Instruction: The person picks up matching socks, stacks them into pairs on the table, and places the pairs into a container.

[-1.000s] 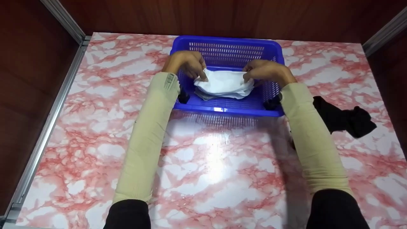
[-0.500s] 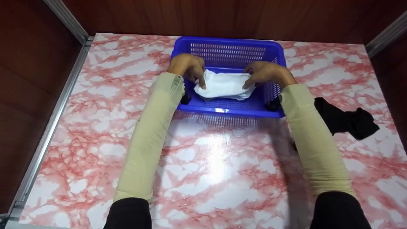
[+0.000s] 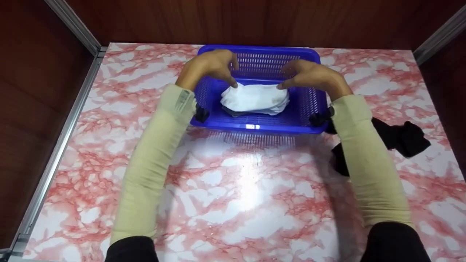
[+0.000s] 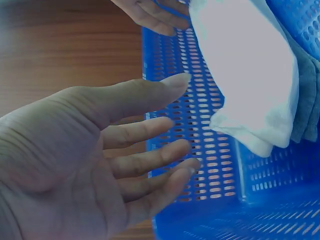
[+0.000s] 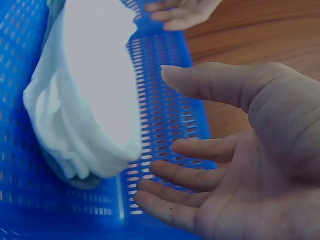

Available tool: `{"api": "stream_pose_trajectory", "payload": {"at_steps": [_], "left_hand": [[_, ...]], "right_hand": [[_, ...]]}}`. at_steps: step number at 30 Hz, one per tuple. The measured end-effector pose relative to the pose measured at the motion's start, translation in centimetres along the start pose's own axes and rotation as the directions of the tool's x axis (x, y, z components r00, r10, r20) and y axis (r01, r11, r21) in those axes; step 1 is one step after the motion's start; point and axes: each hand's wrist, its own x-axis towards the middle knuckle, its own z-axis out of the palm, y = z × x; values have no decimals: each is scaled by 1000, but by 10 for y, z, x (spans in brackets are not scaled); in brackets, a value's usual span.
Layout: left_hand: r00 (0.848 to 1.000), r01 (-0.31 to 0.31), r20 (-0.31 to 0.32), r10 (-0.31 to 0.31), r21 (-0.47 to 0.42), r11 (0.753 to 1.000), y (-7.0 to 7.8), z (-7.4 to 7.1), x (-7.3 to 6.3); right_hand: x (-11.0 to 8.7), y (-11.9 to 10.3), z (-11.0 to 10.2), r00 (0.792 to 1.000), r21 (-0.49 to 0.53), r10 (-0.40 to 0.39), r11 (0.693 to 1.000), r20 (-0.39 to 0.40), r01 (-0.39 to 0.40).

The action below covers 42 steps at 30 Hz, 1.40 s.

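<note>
While the left hand [image 3: 214, 65] hovers by the left end of a pile of folded white cloth [image 3: 255, 97], its grip is apart, the thumb and gently bent fingers clear of the fabric. The right hand [image 3: 311, 76] faces it at the other end, its grip likewise apart, with space between thumb and fingers. The white cloth lies on the floor of a blue plastic basket [image 3: 225, 126], long side across, and the wrist views show a greyish cloth [image 4: 306, 90] under it. The basket, its walls slotted, stands at the far edge of a red-and-white marbled tabletop [image 3: 218, 196], before a brown wooden panel [image 3: 233, 22]. Black cloth [image 3: 411, 138] lies to the right, partly hidden by the right forearm in its beige sleeve [image 3: 375, 163].
</note>
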Motion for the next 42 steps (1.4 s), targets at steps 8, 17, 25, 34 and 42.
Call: {"api": "stream_pose_trajectory", "payload": {"at_steps": [8, 17, 25, 34, 42], "left_hand": [[945, -88, -323, 61, -71, 994, -15, 9, -27], [833, -56, -550, -55, -182, 982, -41, 35, -54], [782, -33, -616, -90, -185, 982, -54, 71, -63], [780, -37, -609, -145, -275, 961, -59, 100, -66], [786, -67, -589, -185, -380, 923, -65, 111, -62]], "right_hand": [[-32, 2, -12, 976, 135, -46, 988, -212, 76], [-76, 9, -15, 895, 254, -140, 930, -424, 266], [-113, 31, -6, 821, 253, -148, 908, -552, 334], [-129, 69, 4, 779, 227, -60, 940, -624, 254], [-111, 114, 19, 792, 228, 72, 970, -606, 87]]}}
